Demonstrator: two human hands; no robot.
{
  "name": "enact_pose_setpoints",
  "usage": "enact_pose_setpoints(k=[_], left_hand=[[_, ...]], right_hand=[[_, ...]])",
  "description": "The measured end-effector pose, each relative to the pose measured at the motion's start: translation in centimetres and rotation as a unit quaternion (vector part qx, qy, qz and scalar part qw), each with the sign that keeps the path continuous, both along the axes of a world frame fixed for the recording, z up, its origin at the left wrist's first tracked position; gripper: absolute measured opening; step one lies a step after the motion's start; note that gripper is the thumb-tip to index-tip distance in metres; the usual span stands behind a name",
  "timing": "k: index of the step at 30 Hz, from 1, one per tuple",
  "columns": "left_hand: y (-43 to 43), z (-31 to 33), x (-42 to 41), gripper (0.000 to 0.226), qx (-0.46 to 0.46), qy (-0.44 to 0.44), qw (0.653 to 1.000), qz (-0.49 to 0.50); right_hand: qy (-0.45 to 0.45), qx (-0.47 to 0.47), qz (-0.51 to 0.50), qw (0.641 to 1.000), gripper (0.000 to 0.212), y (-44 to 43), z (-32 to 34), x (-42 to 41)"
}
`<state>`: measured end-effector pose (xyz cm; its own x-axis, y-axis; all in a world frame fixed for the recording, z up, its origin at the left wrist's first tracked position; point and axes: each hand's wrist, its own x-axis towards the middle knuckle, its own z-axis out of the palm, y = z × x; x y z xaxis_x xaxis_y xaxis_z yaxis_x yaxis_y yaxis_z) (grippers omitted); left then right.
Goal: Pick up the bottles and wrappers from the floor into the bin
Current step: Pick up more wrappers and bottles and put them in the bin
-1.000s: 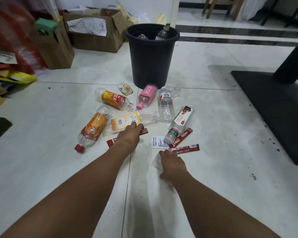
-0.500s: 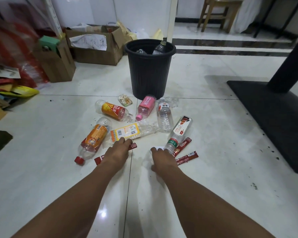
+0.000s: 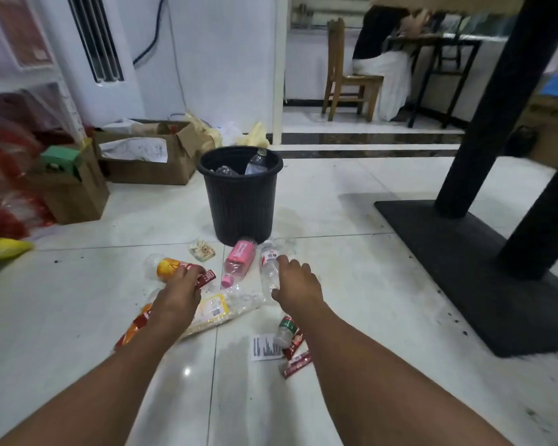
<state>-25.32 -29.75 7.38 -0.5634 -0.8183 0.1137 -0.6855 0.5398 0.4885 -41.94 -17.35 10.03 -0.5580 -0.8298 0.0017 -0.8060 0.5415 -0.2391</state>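
Observation:
The black bin (image 3: 240,194) stands on the white tile floor with clear bottles (image 3: 255,162) inside. In front of it lie a pink bottle (image 3: 239,262), a clear bottle (image 3: 269,268), an orange-labelled bottle (image 3: 165,268), a crushed yellow-labelled bottle (image 3: 219,309) and a small snack wrapper (image 3: 202,249). My left hand (image 3: 179,294) pinches a red stick wrapper (image 3: 207,278) above the bottles. My right hand (image 3: 298,284) hovers with curled fingers over the clear bottle; what it holds is hidden. Nearer me lie a green-labelled bottle (image 3: 285,329), red wrappers (image 3: 295,365) and a receipt (image 3: 264,347).
Another orange bottle (image 3: 136,326) lies partly under my left forearm. Cardboard boxes (image 3: 142,165) and a brown box (image 3: 74,188) stand at the left. A black table base (image 3: 480,268) with its post is on the right. A wooden chair (image 3: 348,85) and a seated person are behind.
Both hands rose from the floor and moved forward toward the bin. The left hand lifted a red wrapper. The view tilted up, showing more of the room.

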Motion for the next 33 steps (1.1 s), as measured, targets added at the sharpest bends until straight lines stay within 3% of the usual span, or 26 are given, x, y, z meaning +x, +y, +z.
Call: enact_pose_setpoints(k=[4,11,19,27,33], left_hand=[[-2.2,4.1,-2.4,0.036,-0.030,0.011,0.999,0.011],[-4.8,10.7,-6.6,0.036,-0.077,0.002,0.997,0.003],[-7.1,17.4,-7.4,0.034,-0.041,-0.037,0.998,0.013],[-8.0,26.7,-11.9,0.035,-0.085,-0.052,0.995,0.007],[-6.9,27.2,-14.6,0.038,-0.089,-0.027,0.996,-0.008]], right_hand=[[0.028,-0.048,0.001,0.998,0.054,-2.9,4.4,-1.8],[0.085,-0.040,0.043,0.995,0.053,-7.2,10.2,-5.1],[0.075,0.001,0.058,0.995,0.059,-8.8,16.6,-8.8],[0.058,-0.040,0.056,0.996,0.061,-7.9,24.5,-12.6],[0.057,-0.032,0.047,0.997,0.055,-7.3,25.3,-14.0]])
